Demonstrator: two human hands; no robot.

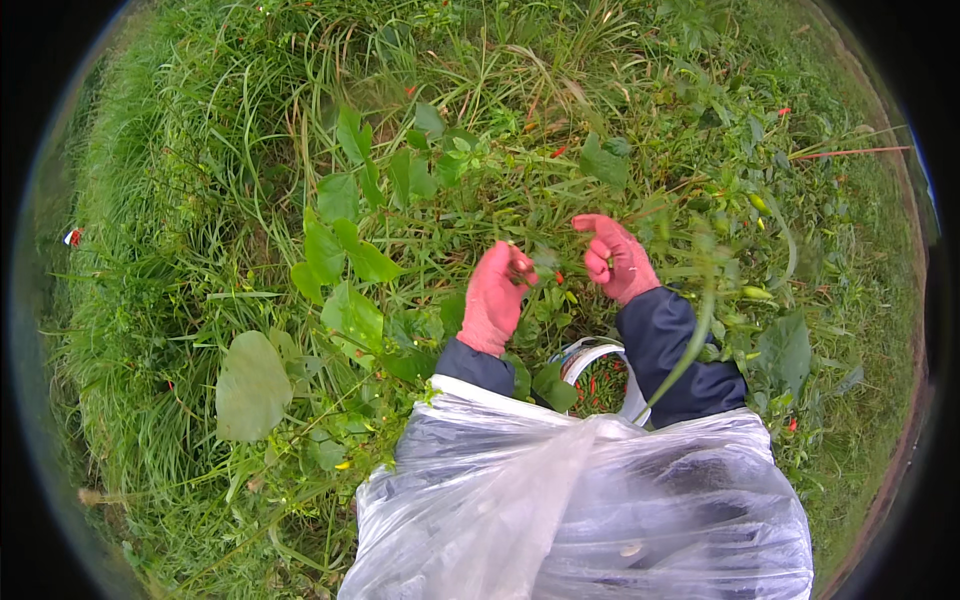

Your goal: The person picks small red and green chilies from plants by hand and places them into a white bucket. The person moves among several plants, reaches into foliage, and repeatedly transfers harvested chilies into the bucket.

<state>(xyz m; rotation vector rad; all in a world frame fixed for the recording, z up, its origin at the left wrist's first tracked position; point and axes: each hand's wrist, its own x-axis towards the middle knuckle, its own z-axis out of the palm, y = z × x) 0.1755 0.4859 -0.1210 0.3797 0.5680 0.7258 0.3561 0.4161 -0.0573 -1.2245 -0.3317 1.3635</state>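
My left hand [499, 289], in a pink glove, is raised over the plants with its fingers curled; whether it holds something small is unclear. To its right is my right hand [611, 255], also gloved, with the index finger stretched towards the left and the other fingers bent around what may be a bit of green. A red chili pepper [559, 277] shows between the two hands among the leaves. Below them stands a white plastic bucket [634, 382] holding many small green and red chili peppers [600, 386]. Clear plastic sheeting [570, 502] covers my body and partly hides the bucket.
Dense grass [180, 247] and chili plants surround me. Broad heart-shaped leaves [352, 311] rise at the left. Green chili peppers [756, 292] hang at the right, and another red chili [559, 151] lies ahead. A long grass blade [694, 341] crosses in front of my right sleeve.
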